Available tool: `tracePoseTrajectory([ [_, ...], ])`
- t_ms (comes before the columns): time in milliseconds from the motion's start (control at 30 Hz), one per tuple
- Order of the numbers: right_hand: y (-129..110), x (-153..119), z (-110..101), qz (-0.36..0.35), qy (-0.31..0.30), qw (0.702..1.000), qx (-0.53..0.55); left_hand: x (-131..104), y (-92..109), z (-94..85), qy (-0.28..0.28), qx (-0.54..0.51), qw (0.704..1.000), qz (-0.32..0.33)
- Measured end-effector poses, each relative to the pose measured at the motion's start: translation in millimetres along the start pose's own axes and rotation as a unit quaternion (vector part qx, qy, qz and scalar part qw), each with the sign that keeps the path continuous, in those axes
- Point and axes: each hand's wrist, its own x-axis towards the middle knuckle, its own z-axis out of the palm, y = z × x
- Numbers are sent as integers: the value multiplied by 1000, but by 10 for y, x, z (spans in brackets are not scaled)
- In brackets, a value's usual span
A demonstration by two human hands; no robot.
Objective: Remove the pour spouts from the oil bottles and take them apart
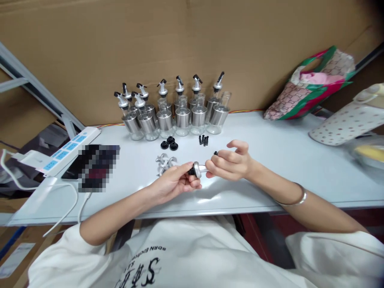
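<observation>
My left hand [180,179] is closed on the black lower end of a silver pourer spout [197,170]. At the spout's thin end, the fingers of my right hand [228,162] are curled round it, with a small black piece [215,153] showing above them. Beyond my left hand lie silver spout parts [164,162] and black round stoppers [170,143]. Several small black tips [204,140] lie beyond my right hand. Behind them stand several glass bottles with metal sleeves [182,118]; some carry pourers with black tips, while others in front are open at the neck.
On the left of the table [255,136] are a white power strip [70,150] and a partly pixelated dark device [81,162] with a white cable [76,200]. A patterned bag [300,90], a spotted white container [342,124] and a bowl [372,160] are at the right.
</observation>
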Motion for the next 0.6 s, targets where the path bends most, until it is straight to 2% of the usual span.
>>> tracePoseTrajectory([
  [133, -90, 104, -9, 27, 35, 998, 41, -10, 7, -90, -12, 178, 982, 65],
  [300, -167, 185, -57, 100, 13, 987, 125, -74, 73, -89, -23, 409, 896, 169],
  [367, -185, 200, -74, 139, 8, 976, 168, -92, 96, -86, -15, 483, 848, 218],
  [467, -232, 203, -71, 200, -2, 946, 256, -92, 111, -128, -4, 587, 755, 292],
  [533, -280, 184, -40, 257, -8, 908, 331, -77, 119, -185, 4, 649, 680, 339],
  [600, -331, 149, 11, 340, -21, 843, 416, -61, 141, -250, 19, 700, 600, 387],
])
